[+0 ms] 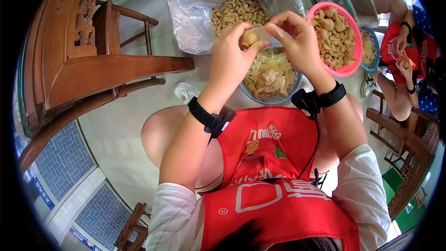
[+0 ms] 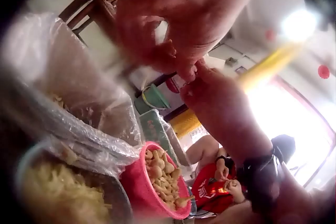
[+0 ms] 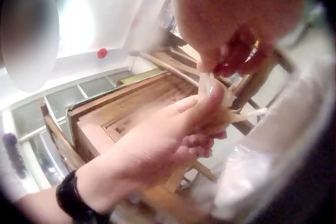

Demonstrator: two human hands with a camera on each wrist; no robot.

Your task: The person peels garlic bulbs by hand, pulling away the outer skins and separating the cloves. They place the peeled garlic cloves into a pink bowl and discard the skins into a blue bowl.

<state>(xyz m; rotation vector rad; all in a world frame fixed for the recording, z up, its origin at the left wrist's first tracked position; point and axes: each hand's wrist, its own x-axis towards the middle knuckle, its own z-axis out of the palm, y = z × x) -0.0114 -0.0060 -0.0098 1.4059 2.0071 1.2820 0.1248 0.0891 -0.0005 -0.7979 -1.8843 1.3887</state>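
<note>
The left hand (image 1: 231, 55) holds a small, round, pale-yellow lump (image 1: 251, 38), its fingers curled round it. The right hand (image 1: 299, 42) pinches a thin, pale strip (image 1: 264, 32) beside the lump. Both hands are above a blue-rimmed bowl (image 1: 268, 102) of pale, stringy bits.

The lump looks smooth, so it could slip out if the left fingers get loose. A hard tug could tear the strip, and scraps could fall into the box lined with clear plastic (image 1: 193, 27), because it is so near.

The box, the bowl and a round pink tub (image 1: 359, 49) of light-brown lumps are on the pale, shiny floor (image 1: 116, 107). Brown wooden furniture (image 1: 60, 72) is to the left. Another person (image 1: 399, 49) sits to the right.
</note>
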